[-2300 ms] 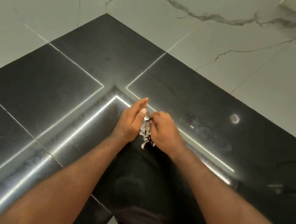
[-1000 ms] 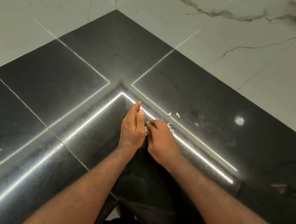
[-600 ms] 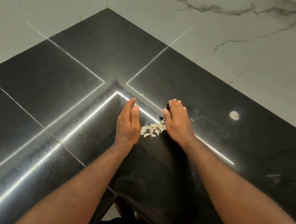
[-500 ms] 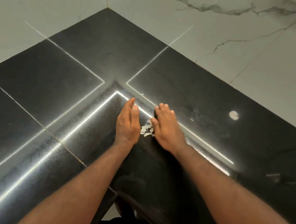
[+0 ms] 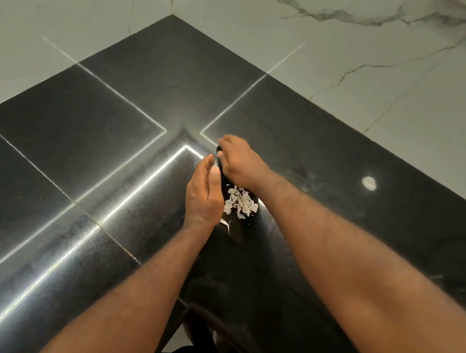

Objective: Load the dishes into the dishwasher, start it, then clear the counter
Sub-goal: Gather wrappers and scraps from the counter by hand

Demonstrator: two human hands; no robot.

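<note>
Left hand [image 5: 203, 193] stands edgewise, fingers straight; right hand [image 5: 240, 162] lies flat, white scraps [image 5: 240, 203] between.

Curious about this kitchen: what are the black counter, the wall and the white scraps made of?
Counter: polished dark stone, likely granite; it mirrors light strips. Wall: smooth marble-look tile, grey veins and grout lines. Scraps: thin, dry flakes, perhaps garlic or onion skin; can't tell.

White marble wall tiles [image 5: 391, 79] (grey veins)
</note>
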